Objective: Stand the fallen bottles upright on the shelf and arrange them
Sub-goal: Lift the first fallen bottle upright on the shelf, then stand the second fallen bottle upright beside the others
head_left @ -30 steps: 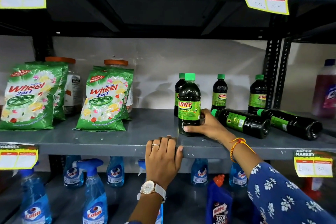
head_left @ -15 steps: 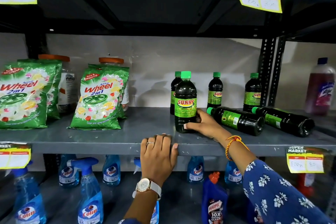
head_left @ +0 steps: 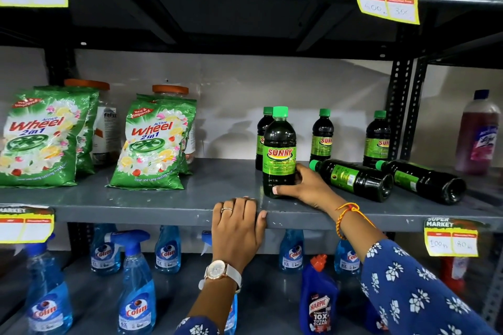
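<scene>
In right grip (head_left: 302, 185), bottle (head_left: 279, 164), seemingly dark liquid (head_left: 279, 133)

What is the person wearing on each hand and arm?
The left hand has a thin ring on one finger, and its wrist carries a watch with a round rose-gold case and a white strap. The right hand has an orange and yellow thread bracelet at the wrist and a blue sleeve printed with white flowers.
</scene>
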{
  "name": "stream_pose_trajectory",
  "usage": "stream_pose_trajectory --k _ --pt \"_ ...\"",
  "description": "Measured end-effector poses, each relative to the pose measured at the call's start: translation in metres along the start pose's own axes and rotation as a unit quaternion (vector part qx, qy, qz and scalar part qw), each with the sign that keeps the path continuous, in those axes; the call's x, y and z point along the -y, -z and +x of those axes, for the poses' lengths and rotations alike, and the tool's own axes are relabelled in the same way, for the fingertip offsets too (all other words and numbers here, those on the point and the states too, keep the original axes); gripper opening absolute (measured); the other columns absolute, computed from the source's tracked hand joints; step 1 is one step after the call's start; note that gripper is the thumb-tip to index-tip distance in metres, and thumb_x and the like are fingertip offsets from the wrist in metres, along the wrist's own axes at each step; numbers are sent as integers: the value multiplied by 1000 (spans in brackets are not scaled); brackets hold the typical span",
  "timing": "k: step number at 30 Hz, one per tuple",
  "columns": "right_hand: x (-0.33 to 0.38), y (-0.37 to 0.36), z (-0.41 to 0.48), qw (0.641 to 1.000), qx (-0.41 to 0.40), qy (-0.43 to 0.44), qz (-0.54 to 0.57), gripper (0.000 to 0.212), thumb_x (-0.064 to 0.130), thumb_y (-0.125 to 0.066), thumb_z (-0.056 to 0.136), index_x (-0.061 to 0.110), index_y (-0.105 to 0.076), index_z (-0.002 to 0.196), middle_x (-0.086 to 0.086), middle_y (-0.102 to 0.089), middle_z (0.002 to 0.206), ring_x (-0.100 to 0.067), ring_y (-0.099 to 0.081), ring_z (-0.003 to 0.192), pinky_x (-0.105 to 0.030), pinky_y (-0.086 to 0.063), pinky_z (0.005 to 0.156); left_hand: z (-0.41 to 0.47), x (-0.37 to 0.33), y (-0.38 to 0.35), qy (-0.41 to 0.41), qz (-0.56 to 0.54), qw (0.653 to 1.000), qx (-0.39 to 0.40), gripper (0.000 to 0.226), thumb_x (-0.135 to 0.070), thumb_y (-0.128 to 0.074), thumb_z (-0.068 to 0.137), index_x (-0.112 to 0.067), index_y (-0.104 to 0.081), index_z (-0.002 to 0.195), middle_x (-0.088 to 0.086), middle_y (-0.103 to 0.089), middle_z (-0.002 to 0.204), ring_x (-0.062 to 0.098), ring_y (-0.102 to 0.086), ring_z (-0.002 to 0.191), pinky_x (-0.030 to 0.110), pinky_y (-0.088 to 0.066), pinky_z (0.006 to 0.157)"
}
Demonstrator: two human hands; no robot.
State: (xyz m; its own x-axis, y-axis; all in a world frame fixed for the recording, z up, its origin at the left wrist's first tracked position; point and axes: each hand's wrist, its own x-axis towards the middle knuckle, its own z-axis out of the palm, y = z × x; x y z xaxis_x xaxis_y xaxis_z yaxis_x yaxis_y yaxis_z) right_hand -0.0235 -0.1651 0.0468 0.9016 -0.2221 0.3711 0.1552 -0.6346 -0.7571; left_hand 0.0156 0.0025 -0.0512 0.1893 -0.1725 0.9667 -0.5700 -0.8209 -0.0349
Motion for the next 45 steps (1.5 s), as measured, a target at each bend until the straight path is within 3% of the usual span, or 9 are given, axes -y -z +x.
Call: stream_pose_trajectory --k 10,20,23,25,27,29,34,38,45 --pt "7 5 -28 1000 7 21 -22 56 26 -80 67 17 -57 118 8 -64 101 3 -57 84 -6 -39 66 -1 -1 1 9 -7 999 30 36 -36 -35 94 -12 -61 84 8 -60 82 28 -51 70 41 -35 79" --pt "9 5 -32 999 22 40 -12 52 31 -81 65 21 -56 111 7 -65 101 -9 -62 94 -22 -47 85 0 -3 3 15 -7 1000 10 38 -36 -33 95 -10 -60 85 9 -60 83 29 -50 71 41 -35 79" --pt "9 13 -35 999 10 11 32 61 51 -75 66 24 -49 115 9 -62 100 -10 -60 96 -23 -45 83 -6 -10 4 47 -51 997 -22 33 -34 -39 93 -8 -59 94 12 -61 100 32 -53 87 44 -36 88" --pt "4 30 -32 995 -92 -14 35 57 60 -64 71 18 -53 107 3 -63 85 -14 -62 84 -19 -44 69 -12 -24 7 -4 -99 993 -60 30 -32 -43 92 -7 -54 105 13 -54 116 33 -50 106 47 -36 97" --pt "-4 58 -25 972 -233 4 -9 43 57 -61 76 14 -60 80 -1 -61 67 -22 -62 75 -18 -38 58 -7 -51 10 -133 -153 978 -54 30 -31 -41 93 -9 -52 110 10 -52 122 29 -48 115 44 -36 100" --pt "-6 87 -15 950 -280 0 -139 40 55 -62 77 19 -52 60 -9 -63 69 -33 -63 83 -28 -37 61 11 -82 7 -204 -170 964 0 33 -32 -40 93 -10 -56 112 9 -59 120 26 -53 112 39 -40 97" --pt "-15 107 7 856 -77 -127 -495 76 69 -62 65 13 -56 117 -12 -60 120 -33 -50 118 -42 -45 93 39 -128 -16 -101 -105 983 109 35 -38 -40 92 -15 -67 90 4 -68 90 24 -64 79 32 -49 67" --pt "-31 102 14 825 -85 -88 -552 57 52 -64 75 17 -57 119 -7 -61 122 -30 -54 116 -35 -43 88 37 -129 -20 -86 -70 988 105 37 -39 -39 93 -17 -65 80 1 -65 74 25 -60 65 33 -43 56" --pt "-45 126 5 919 -188 -16 -346 65 67 -69 57 14 -65 95 -14 -70 99 -33 -64 95 -35 -46 70 35 -132 -20 -84 -50 993 60 33 -37 -41 90 -18 -68 84 0 -66 75 22 -61 65 31 -39 57"
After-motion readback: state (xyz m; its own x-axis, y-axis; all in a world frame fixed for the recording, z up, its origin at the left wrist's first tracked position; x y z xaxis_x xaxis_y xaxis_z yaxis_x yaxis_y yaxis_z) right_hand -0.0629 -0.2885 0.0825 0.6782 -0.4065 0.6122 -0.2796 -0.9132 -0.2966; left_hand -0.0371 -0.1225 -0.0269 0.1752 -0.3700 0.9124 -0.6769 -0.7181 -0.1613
